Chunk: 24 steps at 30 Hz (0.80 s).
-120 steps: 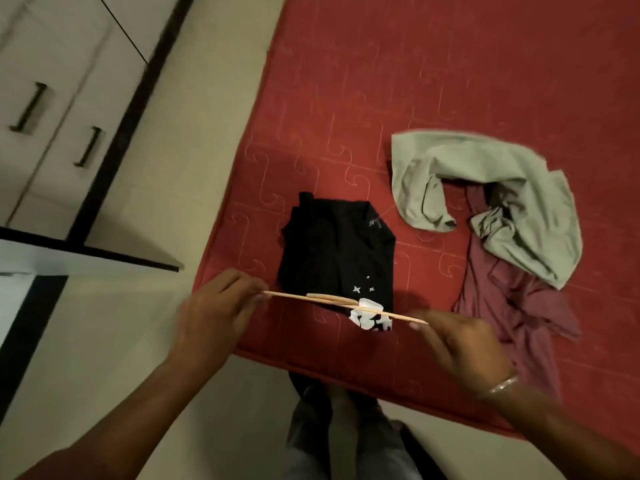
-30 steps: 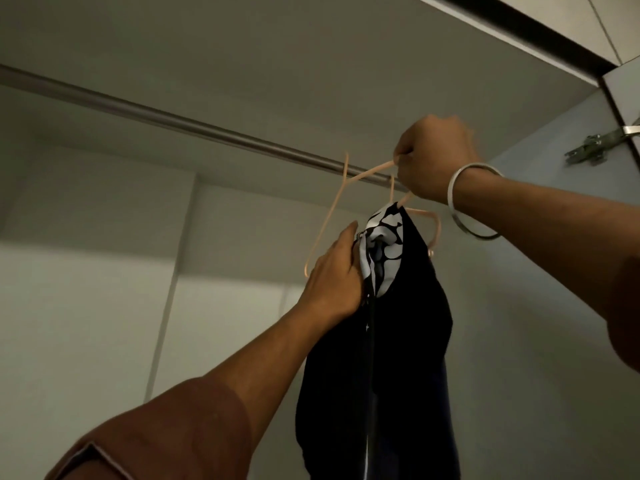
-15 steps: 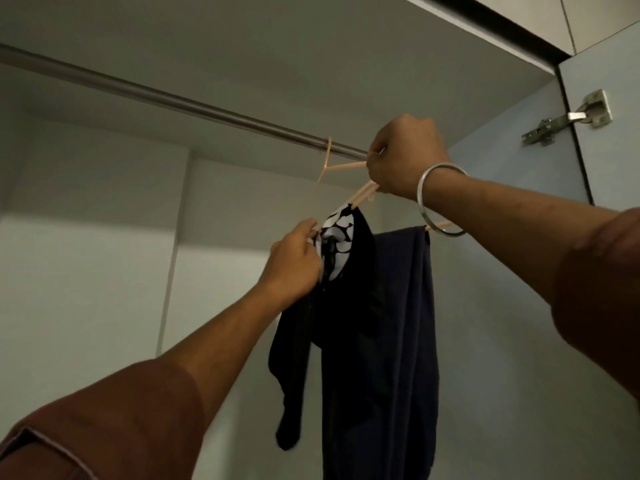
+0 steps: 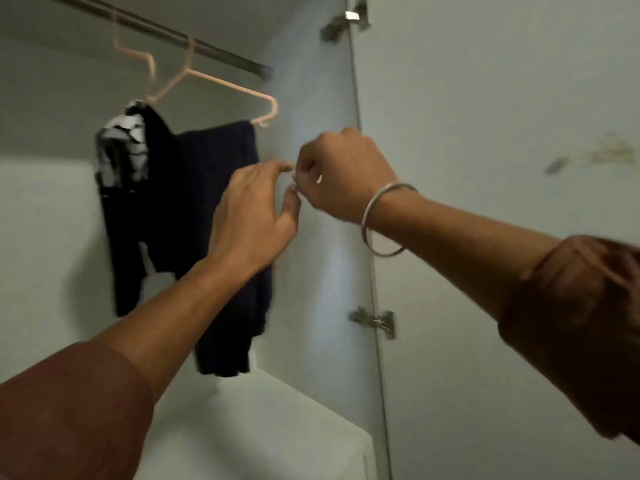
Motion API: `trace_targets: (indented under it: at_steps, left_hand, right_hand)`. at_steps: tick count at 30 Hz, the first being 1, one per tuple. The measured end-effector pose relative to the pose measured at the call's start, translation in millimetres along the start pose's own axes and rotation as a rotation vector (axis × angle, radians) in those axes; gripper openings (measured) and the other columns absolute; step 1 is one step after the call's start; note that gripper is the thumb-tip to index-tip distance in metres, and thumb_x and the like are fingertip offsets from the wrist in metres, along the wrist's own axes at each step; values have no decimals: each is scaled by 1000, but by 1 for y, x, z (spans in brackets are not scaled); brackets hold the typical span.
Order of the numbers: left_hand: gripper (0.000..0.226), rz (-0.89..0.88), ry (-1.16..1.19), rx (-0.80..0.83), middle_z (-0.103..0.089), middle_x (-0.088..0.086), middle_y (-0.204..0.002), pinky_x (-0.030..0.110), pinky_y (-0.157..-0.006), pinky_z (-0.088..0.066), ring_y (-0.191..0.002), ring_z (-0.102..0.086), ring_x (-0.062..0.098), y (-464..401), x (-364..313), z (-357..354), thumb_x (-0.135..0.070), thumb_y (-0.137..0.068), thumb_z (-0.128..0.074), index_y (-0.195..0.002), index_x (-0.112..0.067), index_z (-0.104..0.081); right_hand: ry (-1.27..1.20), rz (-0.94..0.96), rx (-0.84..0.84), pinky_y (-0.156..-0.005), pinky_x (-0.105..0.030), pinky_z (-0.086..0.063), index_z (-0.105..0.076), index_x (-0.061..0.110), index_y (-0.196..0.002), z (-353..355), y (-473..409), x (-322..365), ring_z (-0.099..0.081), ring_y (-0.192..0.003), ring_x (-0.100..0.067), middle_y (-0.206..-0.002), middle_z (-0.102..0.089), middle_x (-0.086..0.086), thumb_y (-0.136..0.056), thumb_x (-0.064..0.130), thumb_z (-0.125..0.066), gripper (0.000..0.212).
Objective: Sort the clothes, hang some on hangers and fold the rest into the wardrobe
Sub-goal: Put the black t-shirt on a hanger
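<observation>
Two peach hangers hang on the metal rod (image 4: 207, 46) inside the wardrobe. The left hanger (image 4: 135, 53) carries a black garment with a white print (image 4: 156, 188). The right hanger (image 4: 228, 86) carries a dark navy garment (image 4: 221, 150). Both my hands are off the hangers and held in front of the clothes. My left hand (image 4: 252, 220) is open with relaxed fingers, in front of the navy garment. My right hand (image 4: 343, 174), with a bangle on the wrist, has its fingers curled and holds nothing. The fingertips of both hands nearly meet.
The open wardrobe door (image 4: 485, 133) stands at the right, with an upper hinge (image 4: 346, 20) and a lower hinge (image 4: 374, 322). A white shelf surface (image 4: 259, 427) lies below the hanging clothes. The wardrobe's pale side wall (image 4: 322, 237) is behind my hands.
Both hands have let go of the hanger and the black garment and drawn back and down. The hanger now hangs freely on the rod. My view has swung to the right.
</observation>
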State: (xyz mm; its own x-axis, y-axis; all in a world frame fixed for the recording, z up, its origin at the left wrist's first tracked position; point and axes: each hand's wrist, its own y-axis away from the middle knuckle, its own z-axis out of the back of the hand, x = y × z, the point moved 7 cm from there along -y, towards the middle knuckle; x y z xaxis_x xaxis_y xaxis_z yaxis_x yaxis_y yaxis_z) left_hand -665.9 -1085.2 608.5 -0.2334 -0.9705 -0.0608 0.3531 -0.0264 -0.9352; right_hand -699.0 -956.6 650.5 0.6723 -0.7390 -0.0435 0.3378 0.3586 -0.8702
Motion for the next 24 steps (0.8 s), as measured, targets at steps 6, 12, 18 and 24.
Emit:
trace_targets:
  at_steps: [6,12,18,24]
  left_hand:
    - [47,-152,146,259,-59,2,-144,47,-109,-48,-139,-47,25,88,-173,-125,-37,-97,-58,-141,-22,-54]
    - [54,-202,422,425,-54,3,-150,47,-112,-46,-142,-44,24,187,-410,-216,-36,-96,-63,-146,-22,-49]
    - [53,-336,666,630,-57,8,-143,47,-110,-44,-134,-48,30,289,-643,-272,-35,-93,-65,-142,-18,-52]
    - [52,-454,907,801,-57,8,-143,48,-114,-42,-139,-46,30,379,-829,-311,-40,-92,-60,-140,-19,-53]
  right_hand:
    - [119,-199,161,-77,-40,-61,-73,30,-107,51,184,-154,-72,-91,-25,-99,-77,6,-92,43,-57,25]
    - [264,-452,320,-69,-35,-55,-70,24,-114,168,400,-307,-70,-92,-24,-106,-74,2,-96,39,-61,26]
    - [393,-807,456,-80,-48,-56,-66,19,-113,301,609,-409,-66,-102,-36,-108,-69,-7,-92,34,-62,27]
    - [514,-1115,519,-77,-47,-57,-66,16,-111,389,772,-476,-67,-99,-34,-104,-69,-5,-93,32,-62,25]
